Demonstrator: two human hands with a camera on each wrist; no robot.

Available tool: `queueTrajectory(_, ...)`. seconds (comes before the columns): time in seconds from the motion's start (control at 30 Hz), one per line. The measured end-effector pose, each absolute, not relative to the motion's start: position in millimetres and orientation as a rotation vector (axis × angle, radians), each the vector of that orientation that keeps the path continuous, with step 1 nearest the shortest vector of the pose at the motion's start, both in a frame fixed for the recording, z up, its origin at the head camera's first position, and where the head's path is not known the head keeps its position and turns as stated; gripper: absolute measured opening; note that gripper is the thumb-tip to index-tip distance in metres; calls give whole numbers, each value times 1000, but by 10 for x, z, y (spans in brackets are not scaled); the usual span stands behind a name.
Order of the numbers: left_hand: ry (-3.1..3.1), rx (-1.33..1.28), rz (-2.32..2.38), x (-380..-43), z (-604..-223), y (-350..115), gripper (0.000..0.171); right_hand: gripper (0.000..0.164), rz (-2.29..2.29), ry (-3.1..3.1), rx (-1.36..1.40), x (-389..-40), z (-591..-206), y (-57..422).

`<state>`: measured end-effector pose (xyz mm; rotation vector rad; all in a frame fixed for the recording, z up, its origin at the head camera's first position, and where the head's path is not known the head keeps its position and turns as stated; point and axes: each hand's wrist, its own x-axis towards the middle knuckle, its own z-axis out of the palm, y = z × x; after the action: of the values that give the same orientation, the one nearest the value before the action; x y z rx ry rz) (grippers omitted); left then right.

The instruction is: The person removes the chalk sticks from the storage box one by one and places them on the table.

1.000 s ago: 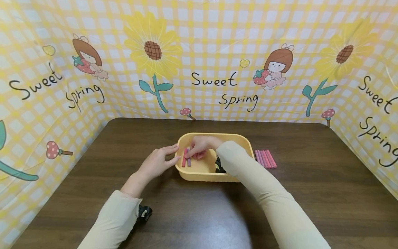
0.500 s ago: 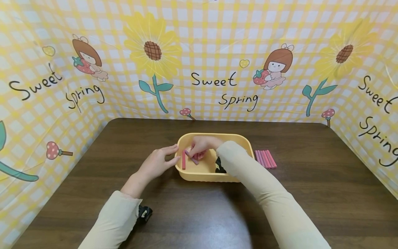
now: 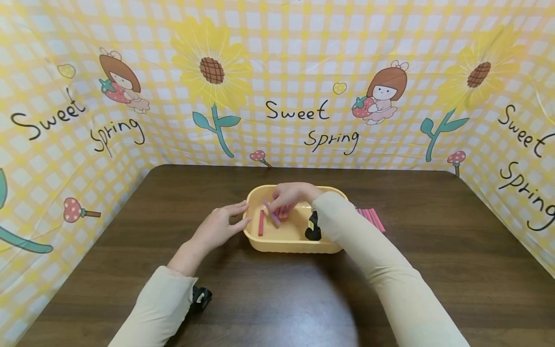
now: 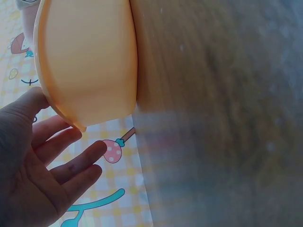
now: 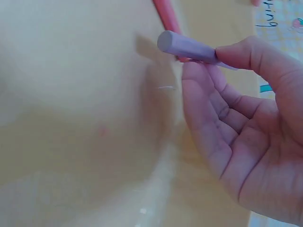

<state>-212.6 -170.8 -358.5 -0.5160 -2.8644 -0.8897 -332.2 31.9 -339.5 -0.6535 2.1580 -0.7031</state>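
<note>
My right hand (image 3: pixel 291 196) reaches into a yellow plastic tub (image 3: pixel 290 247) and pinches a purple chalk stick (image 5: pixel 187 46) between thumb and fingertips. Held at a slant, the purple stick hangs over the tub's floor. A red chalk stick (image 3: pixel 261 224) lies inside the tub near its left end, just left of the purple one. My left hand (image 3: pixel 218 225) touches the tub's left end at the rim with its thumb and fingertips, its fingers spread and fairly straight. In the left wrist view, the last two fingers stand away from the tub wall (image 4: pixel 90 61).
Several pink and purple chalk sticks (image 3: pixel 374 219) lie side by side on the dark wooden table (image 3: pixel 269 294), just right of the tub and partly hidden by the right sleeve (image 3: pixel 347 219). Behind the table hangs a yellow checked cloth (image 3: pixel 299 72) with printed flowers.
My right hand has picked the purple stick up from beside the red one, tilted it, and moved slightly right and up with it. The red stick has shifted a little. The left hand stays at the rim.
</note>
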Motion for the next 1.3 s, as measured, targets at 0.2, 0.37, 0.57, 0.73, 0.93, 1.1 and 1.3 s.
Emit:
queueTrajectory(0.2, -2856, -522, -902, -2134, -3582, -1710, 46, 18, -784, 2088, -685, -3347, -3324, 413)
queueTrajectory(0.37, -2845, -527, -904, -2138, -3589, -1711, 46, 17, -846, 2062, -706, -3332, -3265, 502)
queueTrajectory(0.57, -2843, -529, -902, -2145, -3587, -1712, 46, 15, -903, 2053, -709, -3309, -3172, 621)
queueTrajectory(0.73, -2849, -528, -905, -2144, -3581, -1711, 47, 14, -929, 2065, -685, -3305, -3127, 714)
queueTrajectory(0.93, -2857, -520, -901, -2140, -3584, -1708, 47, 16, -956, 2084, -662, -3282, -3081, 818)
queueTrajectory(1.1, -2865, -505, -897, -2134, -3584, -1709, 47, 17, -971, 2095, -662, -3254, -3057, 921)
queueTrajectory(1.3, -2874, -489, -893, -2125, -3583, -1708, 47, 19, -1001, 2096, -654, -3230, -3048, 1044)
